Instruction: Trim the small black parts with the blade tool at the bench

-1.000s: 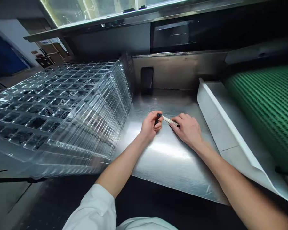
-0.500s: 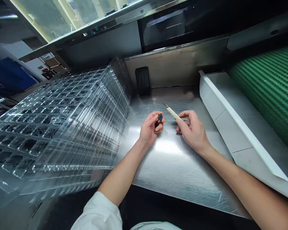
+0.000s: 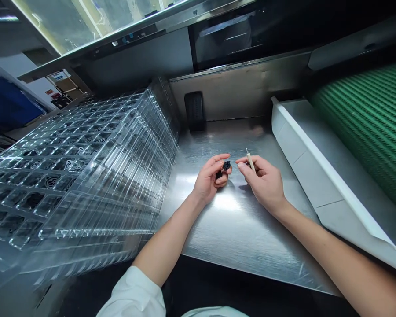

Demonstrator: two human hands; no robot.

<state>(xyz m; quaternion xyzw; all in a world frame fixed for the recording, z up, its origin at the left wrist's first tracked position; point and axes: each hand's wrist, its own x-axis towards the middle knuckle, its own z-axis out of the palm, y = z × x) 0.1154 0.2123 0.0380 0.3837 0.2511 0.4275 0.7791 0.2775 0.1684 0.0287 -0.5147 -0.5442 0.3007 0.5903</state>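
Note:
Over the metal tabletop (image 3: pixel 218 229), my left hand (image 3: pixel 209 178) pinches a small round black plastic part (image 3: pixel 226 165) with openings in its face. Its fingers are curled around the part's lower side, which is partly hidden. A short gap to the right, my right hand (image 3: pixel 264 180) is closed on a slim craft knife (image 3: pixel 250 159) with a pale handle. The thin blade points up and away from me, apart from the black part. The handle's lower end is hidden in my palm.
Stacked clear plastic trays (image 3: pixel 119 176) stand at the left, with black parts in some pockets of the top one. A white chute-like bin (image 3: pixel 317 176) lies at the right, beside a green ribbed belt (image 3: pixel 366 119). A black object (image 3: pixel 194 110) leans against the back wall.
My right hand has turned the knife from leaning left to nearly upright. My left hand has shifted slightly right and tilted the black part.

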